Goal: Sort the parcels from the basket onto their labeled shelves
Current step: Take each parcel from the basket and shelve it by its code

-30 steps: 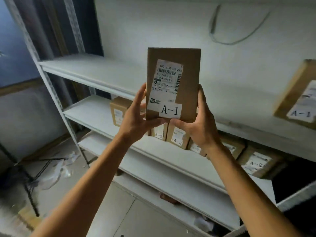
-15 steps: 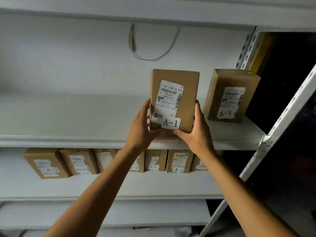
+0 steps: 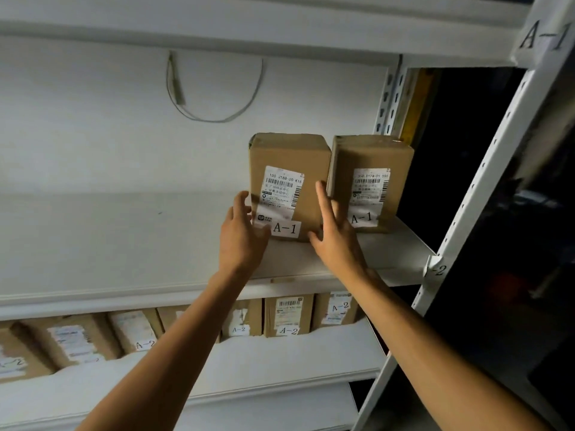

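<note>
Up on the A-1 shelf (image 3: 357,259), the parcel (image 3: 289,185) stands upright just beside another A-1 box (image 3: 370,181). Left hand (image 3: 241,241) and right hand (image 3: 336,241) have their grip apart, fingers straight against it. A-2 boxes (image 3: 287,315) fill the shelf below; basket's out of view, so no telling what's left.

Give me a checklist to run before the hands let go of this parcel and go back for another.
1. Parcel label matches shelf: ok, it reads A-1, like the post tag.
2. Parcel down on the shelf: ok, upright.
3. Well back from the front edge: ok.
4. Fit beside the neighbour parcel: ok, close alongside; contact cannot tell.
5. Left hand free: not ok, thumb on the front label.
6. Right hand free: cannot tell, straight fingers at the parcel's edge.
</note>
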The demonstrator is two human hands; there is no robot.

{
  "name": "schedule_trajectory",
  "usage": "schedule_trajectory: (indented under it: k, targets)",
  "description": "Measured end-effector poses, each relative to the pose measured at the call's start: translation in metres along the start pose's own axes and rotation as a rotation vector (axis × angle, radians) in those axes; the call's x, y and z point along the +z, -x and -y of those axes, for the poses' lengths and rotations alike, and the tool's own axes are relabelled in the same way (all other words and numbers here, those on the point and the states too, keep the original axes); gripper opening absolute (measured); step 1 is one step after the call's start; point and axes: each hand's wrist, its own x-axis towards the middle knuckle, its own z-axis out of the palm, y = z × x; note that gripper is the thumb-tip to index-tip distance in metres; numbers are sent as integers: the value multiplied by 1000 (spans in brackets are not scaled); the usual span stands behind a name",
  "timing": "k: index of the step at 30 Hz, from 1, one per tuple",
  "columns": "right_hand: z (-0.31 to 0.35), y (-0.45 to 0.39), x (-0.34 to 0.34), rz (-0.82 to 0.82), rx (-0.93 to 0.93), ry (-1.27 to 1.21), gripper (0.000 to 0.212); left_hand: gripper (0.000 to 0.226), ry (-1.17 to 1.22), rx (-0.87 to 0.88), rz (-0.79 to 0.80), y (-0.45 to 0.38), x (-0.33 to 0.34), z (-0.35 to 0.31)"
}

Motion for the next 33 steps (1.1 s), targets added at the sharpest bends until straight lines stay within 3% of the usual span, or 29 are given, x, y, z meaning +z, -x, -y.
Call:
schedule_trajectory:
  k: [3, 10, 21, 25, 30, 33]
  targets:
    - [-9, -7, 6, 16, -51, 20, 103, 58, 9, 52, 33, 1, 4, -1]
    - [-17, -9, 5, 79, 29, -82, 91, 76, -50, 104, 129, -2, 7, 3]
    - [-22, 7, 1, -39, 96, -142, 73, 79, -1, 74, 317, 6, 2, 2]
    - [-19, 10, -2, -11, 57, -106, 57, 72, -298, 76, 287, 13, 3, -6]
    - [-4, 24, -10, 246, -87, 78, 49, 56, -727, 85, 346, 43, -14, -7]
    - [18, 40, -5, 328, -141, 134, 55, 58, -824, 27, 335, 67, -47, 4]
